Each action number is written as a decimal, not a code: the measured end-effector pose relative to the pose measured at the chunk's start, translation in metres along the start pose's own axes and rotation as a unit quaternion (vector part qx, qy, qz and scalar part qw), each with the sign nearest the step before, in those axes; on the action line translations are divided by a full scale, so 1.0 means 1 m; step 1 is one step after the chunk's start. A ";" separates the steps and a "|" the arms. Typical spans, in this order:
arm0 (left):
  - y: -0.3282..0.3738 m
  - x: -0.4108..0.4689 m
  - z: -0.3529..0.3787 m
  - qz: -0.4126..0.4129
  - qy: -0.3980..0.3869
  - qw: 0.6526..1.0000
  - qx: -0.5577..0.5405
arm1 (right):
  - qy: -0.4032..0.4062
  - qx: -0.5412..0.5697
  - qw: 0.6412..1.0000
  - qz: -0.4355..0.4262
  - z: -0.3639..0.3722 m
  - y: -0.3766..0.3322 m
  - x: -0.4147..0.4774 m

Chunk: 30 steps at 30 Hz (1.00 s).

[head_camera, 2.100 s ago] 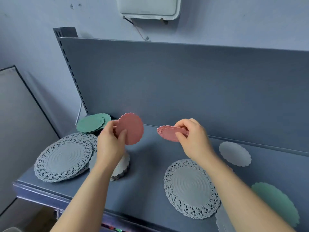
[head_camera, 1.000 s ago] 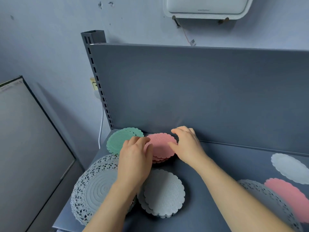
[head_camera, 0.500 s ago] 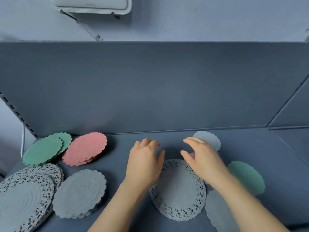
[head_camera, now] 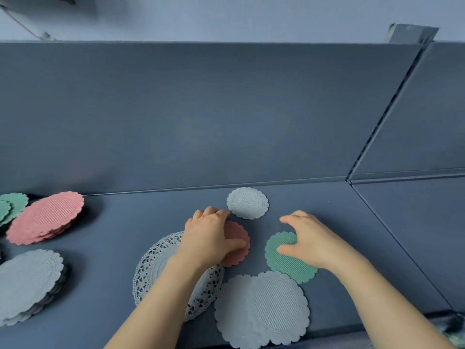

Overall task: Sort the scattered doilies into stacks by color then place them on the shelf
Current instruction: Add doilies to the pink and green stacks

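A loose pink doily (head_camera: 240,233) lies flat on the shelf (head_camera: 125,235) just right of the frame's center, mostly covered by the left hand (head_camera: 206,238). That hand lies palm down on it, the thumb stretched across the pink surface and the fingers bent down at its far edge; whether they have a hold on the edge cannot be told. Just to the right, apart from the pink one, is a green doily (head_camera: 289,267). The right hand (head_camera: 312,240) hovers arched over it with the thumb resting on the ribbed middle and the fingers spread wide beyond its far rim, gripping nothing.

A small grey doily (head_camera: 247,203) lies behind the 2 hands, near the back panel (head_camera: 201,122). Under the left wrist a white lace doily (head_camera: 156,263) spreads out, and the pink one overlaps its right edge. At the bottom center, 2 large grey doilies (head_camera: 276,303) overlap each other at the shelf's front edge, the right one touching the green doily's near rim.

Sorted stacks sit at the left of the frame: a fanned pink stack (head_camera: 45,217), a green stack (head_camera: 13,204) behind it at the frame's edge, and a grey stack (head_camera: 25,283) in front, partly cut off.

At the right a second shelf section (head_camera: 415,222) joins at an angle.
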<state>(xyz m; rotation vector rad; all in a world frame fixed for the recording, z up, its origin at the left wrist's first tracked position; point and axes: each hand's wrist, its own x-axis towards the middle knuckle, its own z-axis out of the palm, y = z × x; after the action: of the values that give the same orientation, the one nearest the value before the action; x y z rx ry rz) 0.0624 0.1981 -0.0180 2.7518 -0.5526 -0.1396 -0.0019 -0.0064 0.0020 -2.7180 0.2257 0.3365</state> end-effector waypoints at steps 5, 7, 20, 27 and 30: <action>0.002 -0.002 -0.001 -0.010 -0.022 1.000 0.016 | -0.019 0.018 1.000 0.000 -0.003 0.008 -0.004; 0.003 0.000 -0.004 -0.021 -0.040 0.999 0.028 | -0.018 0.029 0.999 -0.006 -0.004 0.009 -0.005; 0.003 0.005 -0.019 0.009 0.141 0.966 -0.218 | 0.135 0.186 0.969 -0.089 -0.023 -0.002 0.002; -0.022 -0.027 -0.048 -0.028 0.291 0.915 -0.278 | 0.184 0.211 0.948 -0.152 -0.021 -0.048 0.017; -0.051 -0.045 -0.059 -0.068 0.339 0.894 -0.284 | 0.184 0.229 0.938 -0.187 -0.012 -0.081 0.024</action>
<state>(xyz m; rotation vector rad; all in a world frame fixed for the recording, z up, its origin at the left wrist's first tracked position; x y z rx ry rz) 0.0488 0.2772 0.0215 2.0615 -0.0922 0.5297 0.0397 0.0604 0.0354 -2.2679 -0.1063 -0.3035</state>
